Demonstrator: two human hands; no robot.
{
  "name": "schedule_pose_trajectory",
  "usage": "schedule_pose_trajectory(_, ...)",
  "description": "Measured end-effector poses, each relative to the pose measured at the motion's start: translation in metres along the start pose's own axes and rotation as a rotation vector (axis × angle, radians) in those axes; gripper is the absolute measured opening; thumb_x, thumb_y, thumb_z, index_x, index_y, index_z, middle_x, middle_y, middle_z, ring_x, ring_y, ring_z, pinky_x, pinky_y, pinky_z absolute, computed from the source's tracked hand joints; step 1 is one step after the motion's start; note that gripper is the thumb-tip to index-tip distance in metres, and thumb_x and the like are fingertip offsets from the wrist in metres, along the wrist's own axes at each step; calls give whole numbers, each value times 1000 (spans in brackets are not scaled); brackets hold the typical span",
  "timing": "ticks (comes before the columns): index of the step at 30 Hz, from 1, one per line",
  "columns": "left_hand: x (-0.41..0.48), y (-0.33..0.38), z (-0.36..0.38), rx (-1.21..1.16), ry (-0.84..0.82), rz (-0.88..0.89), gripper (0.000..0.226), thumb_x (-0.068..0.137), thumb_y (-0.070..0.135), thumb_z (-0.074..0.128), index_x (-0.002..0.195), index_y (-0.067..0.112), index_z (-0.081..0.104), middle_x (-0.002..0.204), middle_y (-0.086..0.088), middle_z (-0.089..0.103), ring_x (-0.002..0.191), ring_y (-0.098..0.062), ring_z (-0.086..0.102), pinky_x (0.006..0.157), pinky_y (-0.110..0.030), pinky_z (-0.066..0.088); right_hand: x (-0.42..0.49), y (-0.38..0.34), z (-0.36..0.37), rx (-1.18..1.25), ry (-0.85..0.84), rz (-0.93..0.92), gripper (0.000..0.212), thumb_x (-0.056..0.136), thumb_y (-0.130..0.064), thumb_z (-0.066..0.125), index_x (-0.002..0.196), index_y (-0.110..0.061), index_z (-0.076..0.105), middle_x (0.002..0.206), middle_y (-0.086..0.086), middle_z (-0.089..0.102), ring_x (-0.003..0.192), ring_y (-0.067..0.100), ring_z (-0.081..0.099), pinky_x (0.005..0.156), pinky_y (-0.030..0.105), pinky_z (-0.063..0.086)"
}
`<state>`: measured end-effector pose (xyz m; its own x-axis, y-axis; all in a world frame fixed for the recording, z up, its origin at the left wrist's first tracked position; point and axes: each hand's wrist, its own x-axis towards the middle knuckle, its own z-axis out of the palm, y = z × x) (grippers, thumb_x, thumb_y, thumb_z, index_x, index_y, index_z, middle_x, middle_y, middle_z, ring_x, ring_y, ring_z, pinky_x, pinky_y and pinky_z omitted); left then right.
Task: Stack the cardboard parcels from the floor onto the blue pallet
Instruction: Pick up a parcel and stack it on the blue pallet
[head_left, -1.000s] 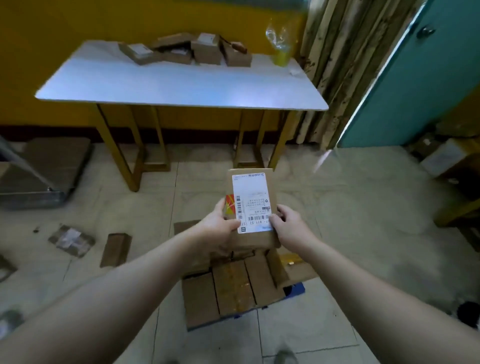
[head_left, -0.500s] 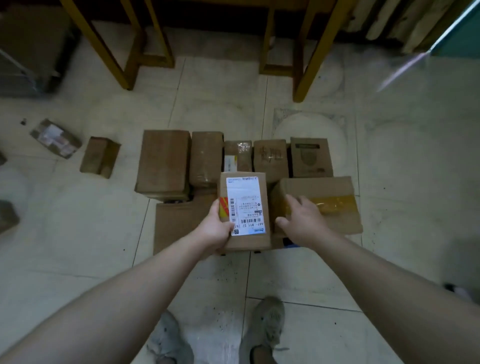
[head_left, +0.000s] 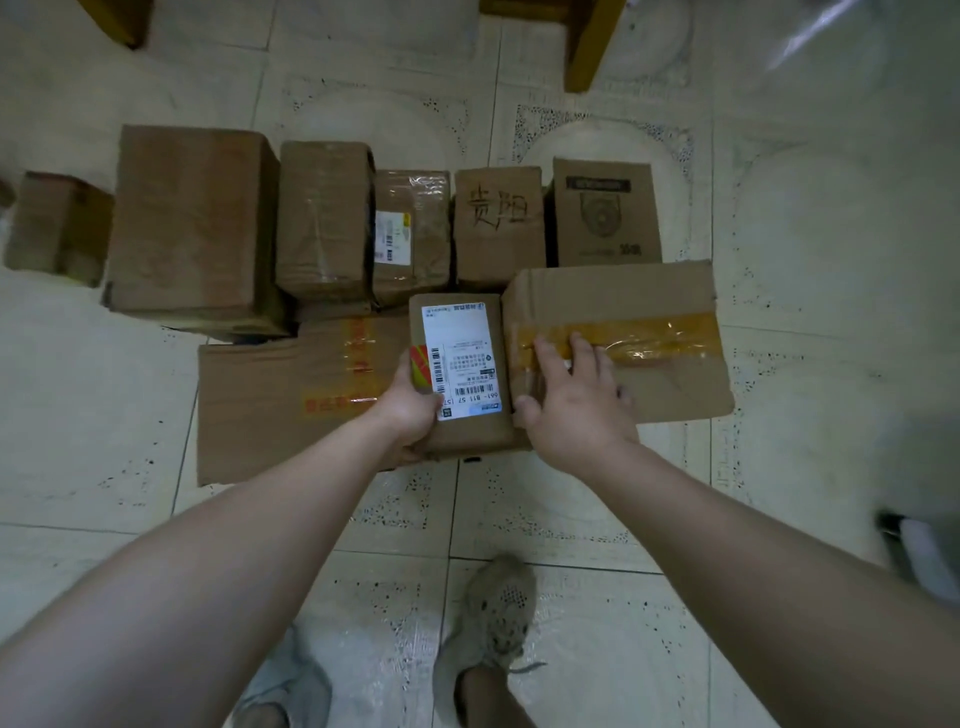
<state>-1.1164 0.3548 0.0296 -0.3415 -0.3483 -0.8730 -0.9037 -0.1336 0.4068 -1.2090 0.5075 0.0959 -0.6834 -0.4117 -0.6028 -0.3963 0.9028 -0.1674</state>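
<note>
Matt brown cardboard parcels, one with glossy yellow tape, one with a smooth white paper label.

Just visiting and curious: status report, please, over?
Left hand grips labelled parcel. Right hand rests flat on taped box. Taped box sits tight beside parcel's right side.

Brown labelled parcel with white label, black barcodes, red-orange patch, amber tape across brown taped parcel, black handwritten characters on marked parcel, off-white floor tiles with black speckle borders, grey mesh shoe
</note>
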Motion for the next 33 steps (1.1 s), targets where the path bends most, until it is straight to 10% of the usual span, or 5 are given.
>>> schedule_pose_trajectory(12, -66, 0, -80, 111, 12, 44, 83, 89, 47, 55, 148, 38, -3, 156, -4, 20, 137, -29, 32, 104, -39, 33, -37, -39, -43, -77, -37, 37, 72, 95, -46, 46, 152, -27, 5, 160, 8, 3, 146, 30, 1, 114, 52, 12)
schedule_pose_trajectory(33, -464, -117, -562, 28, 511, 259, 76, 89, 45, 58, 150, 34, 14, 156, -4, 22, 138, -27, 29, 106, -37, 30, -303, -510, -211, 16, 36, -521, 66, 93, -47, 51, 150, -26, 24, 151, 9, 33, 135, 31, 35, 106, 48, 38)
